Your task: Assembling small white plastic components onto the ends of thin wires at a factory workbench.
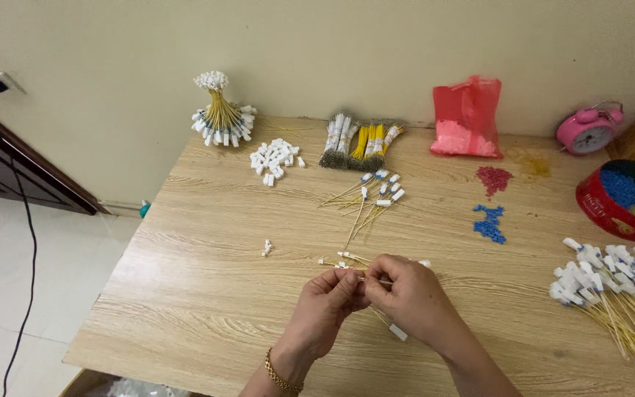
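My left hand (327,305) and my right hand (408,296) meet over the middle of the wooden table (200,294). Both pinch a thin yellow wire (378,281) between fingertips; a white connector (398,332) hangs from it below my right hand. A gold bracelet (281,378) sits on my left wrist. Just beyond the fingers lie a few loose yellow wires with white ends (343,259). A small white connector (266,248) lies alone to the left.
Far side: a tied bundle of wires (222,117), a heap of white connectors (275,159), wire bundles (361,143), loose wires (372,195), a red bag (467,117). Right: red beads (492,178), blue beads (489,223), a red tin (619,206), a pink clock (588,131), a finished pile (619,290).
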